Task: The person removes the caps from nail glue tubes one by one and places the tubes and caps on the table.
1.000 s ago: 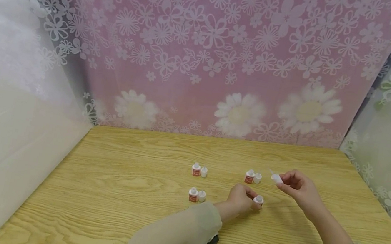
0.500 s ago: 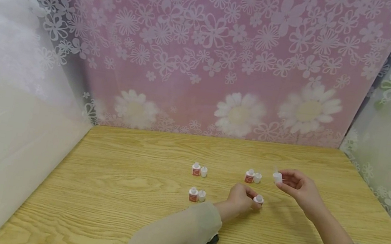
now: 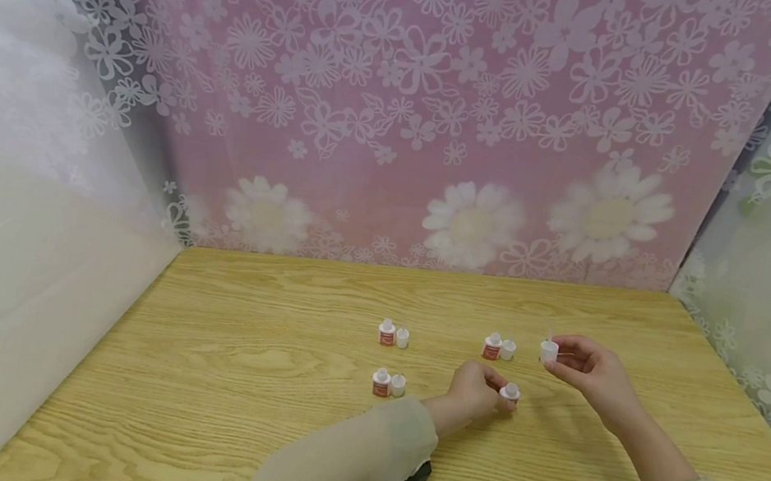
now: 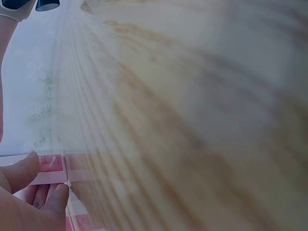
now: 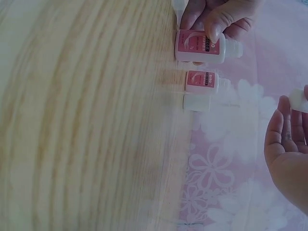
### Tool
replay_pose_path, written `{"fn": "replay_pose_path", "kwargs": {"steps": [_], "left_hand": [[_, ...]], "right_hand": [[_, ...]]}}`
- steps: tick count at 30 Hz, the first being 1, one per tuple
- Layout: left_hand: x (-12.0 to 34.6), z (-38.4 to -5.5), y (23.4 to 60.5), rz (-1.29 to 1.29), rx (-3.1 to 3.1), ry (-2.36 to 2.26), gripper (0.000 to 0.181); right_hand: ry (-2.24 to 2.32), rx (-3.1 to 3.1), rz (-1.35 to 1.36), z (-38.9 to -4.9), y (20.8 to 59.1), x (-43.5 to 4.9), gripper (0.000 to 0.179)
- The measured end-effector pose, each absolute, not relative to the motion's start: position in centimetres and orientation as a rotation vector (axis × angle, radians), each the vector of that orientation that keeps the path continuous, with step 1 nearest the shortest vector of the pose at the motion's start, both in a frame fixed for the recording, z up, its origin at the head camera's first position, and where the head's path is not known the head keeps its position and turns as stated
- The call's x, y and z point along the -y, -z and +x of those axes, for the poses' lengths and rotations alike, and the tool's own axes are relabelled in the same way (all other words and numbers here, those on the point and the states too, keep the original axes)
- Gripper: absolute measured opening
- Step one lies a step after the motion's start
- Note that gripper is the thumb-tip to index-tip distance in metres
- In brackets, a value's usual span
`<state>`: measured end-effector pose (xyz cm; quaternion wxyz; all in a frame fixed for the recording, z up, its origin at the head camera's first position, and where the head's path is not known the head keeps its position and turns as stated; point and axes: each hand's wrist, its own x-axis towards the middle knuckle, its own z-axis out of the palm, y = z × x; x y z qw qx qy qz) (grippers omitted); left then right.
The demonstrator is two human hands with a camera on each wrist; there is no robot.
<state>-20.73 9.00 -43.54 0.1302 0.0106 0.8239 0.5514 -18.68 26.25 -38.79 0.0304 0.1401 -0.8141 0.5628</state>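
My left hand (image 3: pixel 475 393) grips a small white glue bottle (image 3: pixel 510 393) that stands upright on the table, its nozzle uncovered. In the right wrist view the thumb of that hand lies over the red label of the glue bottle (image 5: pixel 192 44). Above and to the right, my right hand (image 3: pixel 592 379) pinches a white cap (image 3: pixel 548 352) between thumb and fingers, off the table. A thin clear stem points up from this cap. The left wrist view shows the left hand (image 4: pixel 36 202) around the bottle's red label (image 4: pixel 52 163).
Another open glue bottle (image 3: pixel 492 348) with its cap (image 3: pixel 507 350) beside it stands behind my left hand. Two more uncapped bottles stand at the left, one far (image 3: pixel 387 334) and one near (image 3: pixel 381 384), each with a cap beside it. A flowered pink sheet (image 3: pixel 390 108) backs the wooden table (image 3: pixel 217 415).
My right hand has turned the cap from a tilt, stem pointing up and left, to upright with its stem straight up. My left hand and the bottle have stayed in place.
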Motion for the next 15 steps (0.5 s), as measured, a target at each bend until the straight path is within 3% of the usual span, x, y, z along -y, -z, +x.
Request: {"fn": "replay_pose_path", "kwargs": {"steps": [8, 15], "left_hand": [[-8.96, -20.73, 43.48, 0.031, -2.399, -1.596, 0.017], [-8.98, -20.70, 43.49, 0.031, -2.403, -1.588, 0.018]], "right_hand": [[-1.652, 2.625, 0.391, -18.85, 38.89, -26.19, 0.040], [-1.641, 2.684, 0.414, -19.19, 39.16, -26.24, 0.032]]}}
